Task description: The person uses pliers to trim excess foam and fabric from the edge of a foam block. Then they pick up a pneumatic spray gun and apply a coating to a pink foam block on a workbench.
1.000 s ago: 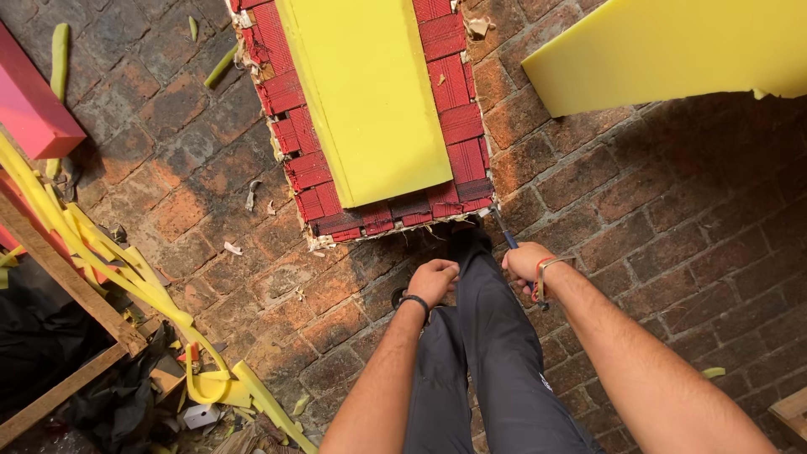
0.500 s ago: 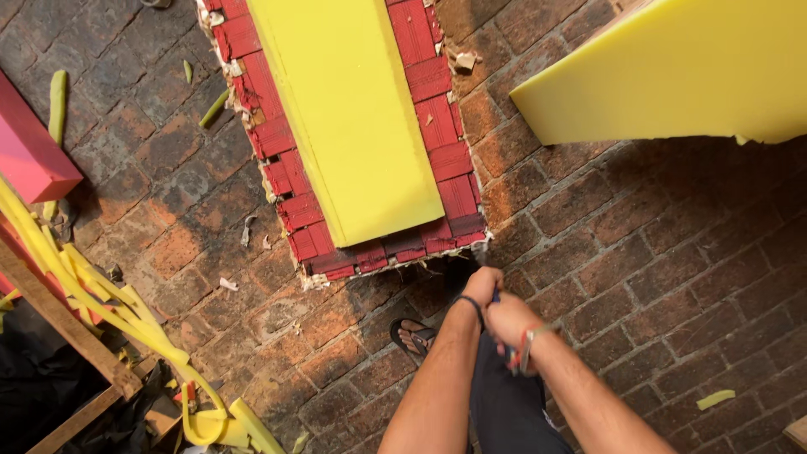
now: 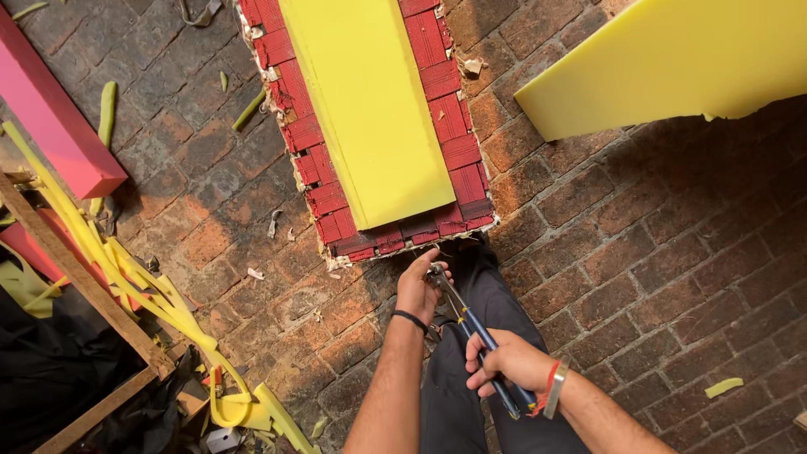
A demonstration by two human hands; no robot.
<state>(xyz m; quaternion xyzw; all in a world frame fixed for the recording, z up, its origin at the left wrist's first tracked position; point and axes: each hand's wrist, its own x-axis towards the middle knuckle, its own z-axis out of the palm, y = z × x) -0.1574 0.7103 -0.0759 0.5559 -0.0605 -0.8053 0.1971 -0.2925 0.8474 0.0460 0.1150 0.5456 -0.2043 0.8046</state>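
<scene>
A long red woven panel (image 3: 324,164) lies on the brick floor with a yellow foam slab (image 3: 370,101) on top of it. My left hand (image 3: 418,286) reaches to the panel's near edge and touches the jaws of a blue-handled plier tool (image 3: 471,332). My right hand (image 3: 507,363) is closed around the tool's handles, lower right of the left hand. My dark trousers (image 3: 458,395) show below both arms. What the jaws grip, if anything, is hidden by my left fingers.
A second large yellow foam sheet (image 3: 672,59) lies at the upper right. A pink block (image 3: 50,118) and a wooden frame (image 3: 84,286) with yellow foam strips (image 3: 126,277) are at the left. Foam scraps litter the bricks.
Both hands have come up from my knees toward the panel's near edge. The tool now points at that edge, and my view has shifted closer to the panel.
</scene>
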